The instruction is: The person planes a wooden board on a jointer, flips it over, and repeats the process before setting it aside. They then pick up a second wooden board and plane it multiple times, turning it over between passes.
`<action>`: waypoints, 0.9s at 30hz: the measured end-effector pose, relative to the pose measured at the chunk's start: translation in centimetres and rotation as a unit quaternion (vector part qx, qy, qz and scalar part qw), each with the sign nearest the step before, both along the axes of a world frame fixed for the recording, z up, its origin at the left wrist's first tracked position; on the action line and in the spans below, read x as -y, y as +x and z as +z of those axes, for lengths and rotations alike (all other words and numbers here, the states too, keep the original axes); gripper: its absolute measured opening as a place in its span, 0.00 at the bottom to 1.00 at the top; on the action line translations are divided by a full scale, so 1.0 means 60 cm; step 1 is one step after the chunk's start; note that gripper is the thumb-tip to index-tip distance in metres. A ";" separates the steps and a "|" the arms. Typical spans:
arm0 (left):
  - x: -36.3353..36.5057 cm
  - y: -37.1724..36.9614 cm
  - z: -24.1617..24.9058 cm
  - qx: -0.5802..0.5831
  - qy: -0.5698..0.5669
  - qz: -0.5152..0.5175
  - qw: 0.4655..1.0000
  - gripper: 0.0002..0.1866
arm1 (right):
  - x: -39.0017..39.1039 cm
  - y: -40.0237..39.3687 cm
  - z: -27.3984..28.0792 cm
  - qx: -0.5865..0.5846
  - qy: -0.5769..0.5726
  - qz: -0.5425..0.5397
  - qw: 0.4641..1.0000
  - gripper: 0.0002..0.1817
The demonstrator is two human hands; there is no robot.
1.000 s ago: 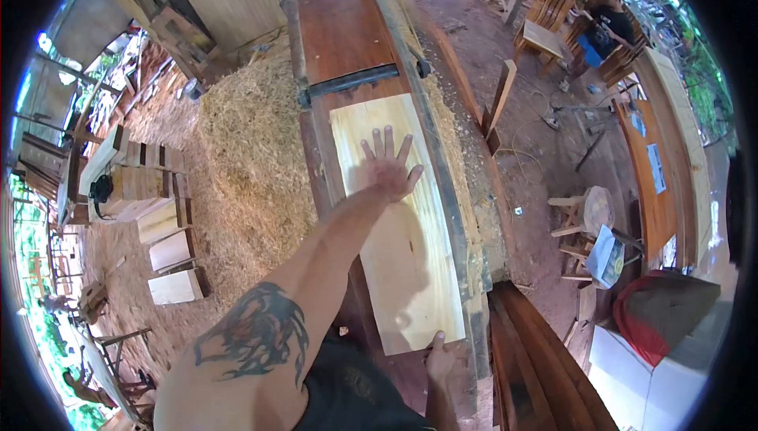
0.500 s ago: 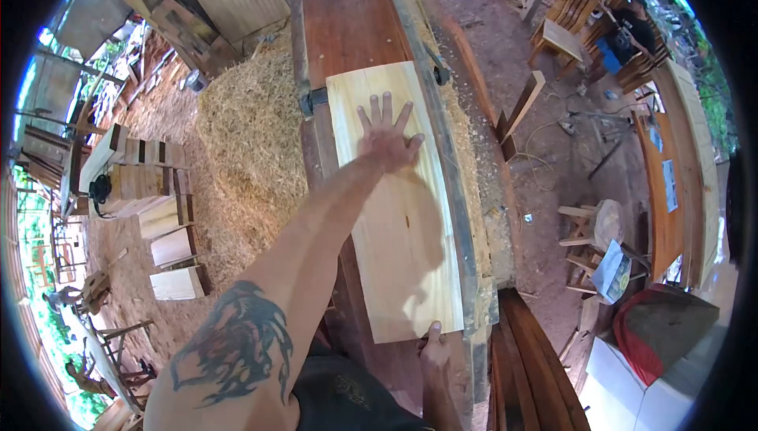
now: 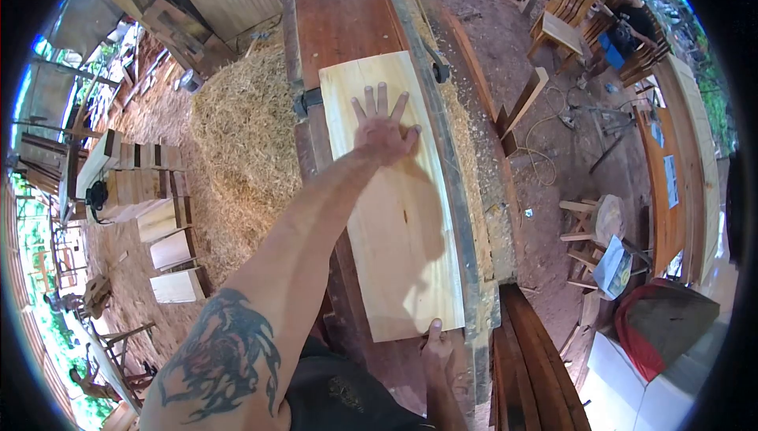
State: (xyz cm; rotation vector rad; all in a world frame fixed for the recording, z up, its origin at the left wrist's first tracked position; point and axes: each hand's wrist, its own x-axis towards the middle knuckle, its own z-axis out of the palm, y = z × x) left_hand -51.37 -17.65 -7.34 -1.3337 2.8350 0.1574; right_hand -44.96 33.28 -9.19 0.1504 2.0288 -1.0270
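A pale, smooth wooden board (image 3: 395,233) lies lengthwise along a long reddish-brown wooden bed (image 3: 347,12). My left hand (image 3: 383,135) rests flat on the board's far half, palm down and fingers spread. At the near end, my right hand (image 3: 437,348) grips the board's edge, its thumb on top; the other fingers are mostly hidden from view. My tattooed left arm crosses over the bed's left side, and a shadow falls on the board's right half.
Wood shavings (image 3: 245,131) are heaped left of the bed, beside stacked pale blocks (image 3: 178,285). Dark planks (image 3: 525,360) lie close on the right. Farther right are a wooden stool (image 3: 604,222), an upright post (image 3: 525,103), a cable, and a seated person (image 3: 632,28).
The board has slid slightly away from me along the bed, with both hands moving along with it. My view has shifted a little.
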 end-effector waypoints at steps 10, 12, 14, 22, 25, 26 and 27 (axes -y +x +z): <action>0.026 -0.006 0.001 -0.014 -0.002 0.001 1.000 0.45 | 0.029 -0.008 0.001 -0.042 0.009 0.031 0.999 0.39; 0.031 -0.006 0.005 -0.009 0.007 0.004 1.000 0.46 | 0.054 -0.020 0.041 0.007 0.021 0.030 0.999 0.40; 0.035 -0.007 0.004 -0.011 0.004 0.005 1.000 0.46 | 0.066 -0.026 0.054 0.032 0.026 0.033 0.999 0.40; 0.056 -0.010 -0.008 -0.033 -0.032 -0.006 0.999 0.44 | 0.077 -0.034 0.041 0.038 0.032 0.046 0.998 0.42; 0.065 -0.010 -0.015 -0.043 -0.038 -0.008 0.998 0.44 | 0.079 -0.034 0.030 0.038 0.034 0.044 0.998 0.43; 0.068 -0.010 -0.017 -0.046 -0.041 -0.008 0.998 0.44 | 0.080 -0.034 0.029 0.035 0.034 0.045 0.998 0.43; 0.071 -0.011 -0.017 -0.049 -0.044 -0.009 0.998 0.44 | 0.083 -0.034 0.029 0.033 0.034 0.046 0.998 0.43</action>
